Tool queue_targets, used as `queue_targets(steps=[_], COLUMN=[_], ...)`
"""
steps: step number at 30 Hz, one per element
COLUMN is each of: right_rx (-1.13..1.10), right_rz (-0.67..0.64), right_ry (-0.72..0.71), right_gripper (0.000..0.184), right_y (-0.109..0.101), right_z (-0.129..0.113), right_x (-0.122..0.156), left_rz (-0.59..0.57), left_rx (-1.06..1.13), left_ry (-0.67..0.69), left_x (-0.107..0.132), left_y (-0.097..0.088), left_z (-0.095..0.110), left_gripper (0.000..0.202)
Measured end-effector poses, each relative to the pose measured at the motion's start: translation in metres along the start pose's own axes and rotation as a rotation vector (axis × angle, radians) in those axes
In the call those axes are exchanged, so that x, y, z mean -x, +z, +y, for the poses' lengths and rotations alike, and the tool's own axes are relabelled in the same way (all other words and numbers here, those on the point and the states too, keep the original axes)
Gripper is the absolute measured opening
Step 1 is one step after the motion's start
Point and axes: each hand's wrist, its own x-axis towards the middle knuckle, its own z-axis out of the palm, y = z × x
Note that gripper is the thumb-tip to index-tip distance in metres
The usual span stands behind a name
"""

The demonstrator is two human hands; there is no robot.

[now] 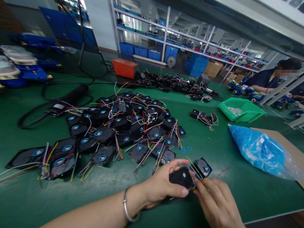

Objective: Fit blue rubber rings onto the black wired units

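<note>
My left hand (163, 185) grips a small black square part (182, 178) with a pale round centre, thumb along its near edge. My right hand (217, 202) comes in from the lower right with its fingers pinched at the part's right corner, where thin coloured wires come out. Just beyond lies another black square part with a blue ring (203, 167). A large pile of the same black parts with blue rings and coloured wires (123, 129) spreads over the green mat (213, 148) ahead of me.
A clear bag of blue rings (261, 152) lies at the right on cardboard. A green tray of small metal pieces (241, 110) sits behind it. An orange box (125, 68), black cables and more wired parts lie farther back. Another person (270, 79) sits at far right.
</note>
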Motion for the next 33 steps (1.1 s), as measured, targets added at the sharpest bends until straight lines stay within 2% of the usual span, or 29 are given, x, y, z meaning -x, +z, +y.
queue_targets(steps=[3, 6, 9, 12, 15, 17, 20, 23, 25, 28, 31, 33], right_rx=[-0.079, -0.260, -0.477, -0.606, -0.490, -0.378, -0.327, -0.315, -0.309, -0.295, -0.375, -0.462], right_rz=[0.015, -0.099, -0.197, -0.173, -0.154, -0.267, -0.413, -0.469, -0.489, -0.457, -0.339, -0.311], right_ry=[0.081, 0.110, 0.201, 0.424, 0.572, 0.554, 0.489, 0.459, 0.449, 0.460, 0.442, 0.371], right_gripper=[0.022, 0.026, 0.031, 0.039, 0.025, 0.022, 0.012, 0.006, 0.009, 0.010, 0.011, 0.010], right_y=[0.002, -0.005, -0.017, -0.019, 0.002, 0.024, 0.054, 0.068, 0.064, 0.037, -0.001, -0.019], right_z=[-0.009, -0.006, 0.011, 0.039, 0.069, 0.084, 0.094, 0.095, 0.094, 0.084, 0.055, 0.031], right_x=[0.000, -0.001, -0.008, -0.024, -0.047, -0.063, -0.080, -0.087, -0.090, -0.089, -0.080, -0.072], left_rz=[-0.028, -0.140, -0.281, -0.308, -0.243, -0.188, -0.115, -0.072, -0.057, -0.028, -0.026, -0.040], left_rx=[0.044, 0.123, 0.189, 0.219, 0.205, 0.172, 0.123, 0.089, 0.076, 0.075, 0.049, 0.014], left_ry=[-0.015, -0.080, -0.182, -0.214, -0.206, -0.209, -0.211, -0.213, -0.210, -0.190, -0.132, -0.093], left_x=[0.002, 0.004, 0.007, 0.008, 0.007, 0.005, 0.004, 0.003, 0.002, 0.000, -0.003, -0.004], left_y=[0.000, 0.000, 0.000, -0.001, -0.002, -0.003, -0.004, -0.003, -0.002, -0.001, -0.001, 0.000], left_z=[0.003, 0.008, 0.013, 0.015, 0.012, 0.009, 0.006, 0.004, 0.004, 0.003, 0.001, -0.001], left_gripper=[0.070, 0.062, 0.057, 0.055, 0.055, 0.058, 0.060, 0.060, 0.059, 0.057, 0.054, 0.050])
